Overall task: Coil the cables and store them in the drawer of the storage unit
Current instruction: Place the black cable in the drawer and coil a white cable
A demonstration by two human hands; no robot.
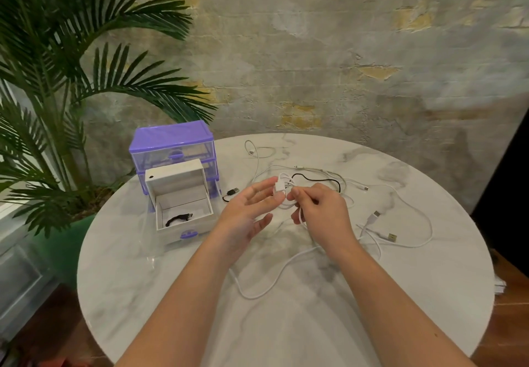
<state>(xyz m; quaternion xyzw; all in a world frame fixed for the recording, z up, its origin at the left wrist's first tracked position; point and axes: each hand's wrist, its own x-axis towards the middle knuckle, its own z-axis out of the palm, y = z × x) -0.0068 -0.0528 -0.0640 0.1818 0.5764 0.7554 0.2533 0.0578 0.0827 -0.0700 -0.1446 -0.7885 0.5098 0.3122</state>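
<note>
Above a round marble table (171, 280), the left hand (243, 217) is spread, fingers straight, with loops of a white cable (282, 185) wound around its fingertips; the right hand (320, 212) pinches that cable beside them, and its tail trails toward the person. The purple storage unit (171, 149) stands at left, 1 drawer (186, 217) pulled out holding a coiled black cable (179, 218) (no legible writing anywhere). Other loose cables (400, 223) lie to the right.

A round marble table (286, 323) carries everything. At its left edge stands a purple storage unit (171, 143) with one drawer (186, 223) pulled out. Loose white cables (412, 240) and a black cable (320, 179) lie across the middle and right.
</note>
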